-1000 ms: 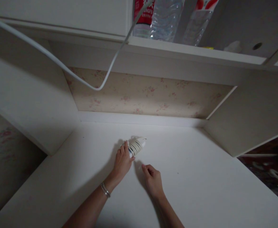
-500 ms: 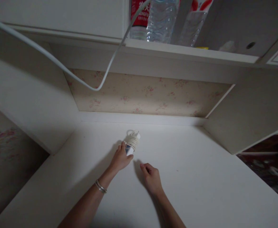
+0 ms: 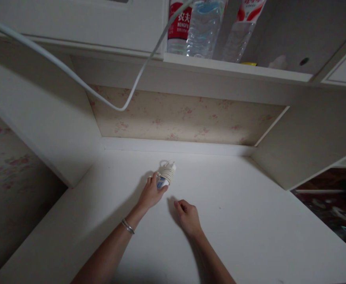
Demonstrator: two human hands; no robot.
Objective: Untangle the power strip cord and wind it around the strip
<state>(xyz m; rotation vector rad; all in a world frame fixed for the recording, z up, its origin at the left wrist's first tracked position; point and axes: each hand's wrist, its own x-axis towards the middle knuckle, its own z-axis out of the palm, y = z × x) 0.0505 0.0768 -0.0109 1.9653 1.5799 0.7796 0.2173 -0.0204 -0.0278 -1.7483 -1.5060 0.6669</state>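
My left hand [image 3: 152, 192] grips the near end of a white power strip [image 3: 162, 182] with blue on its face. A cream cord [image 3: 168, 174] is wound in several turns round its far part, and a small loop sticks out beyond. My right hand [image 3: 188, 216] is just to the right and nearer to me, fingers curled in. It does not touch the strip, and whether anything small is inside the curled fingers cannot be made out. Both hands are over the white desktop [image 3: 244, 221].
Above, a shelf [image 3: 234, 68] holds plastic bottles [image 3: 205, 29]. A white cable [image 3: 72, 75] hangs across the upper left in front of the cabinet. White side panels [image 3: 311, 130] flank the desk, with floral wallpaper [image 3: 187, 118] at the back.
The view has shifted slightly. My left hand still holds the strip, whose blue face shows a little more. My right hand stays curled in nearly the same place.
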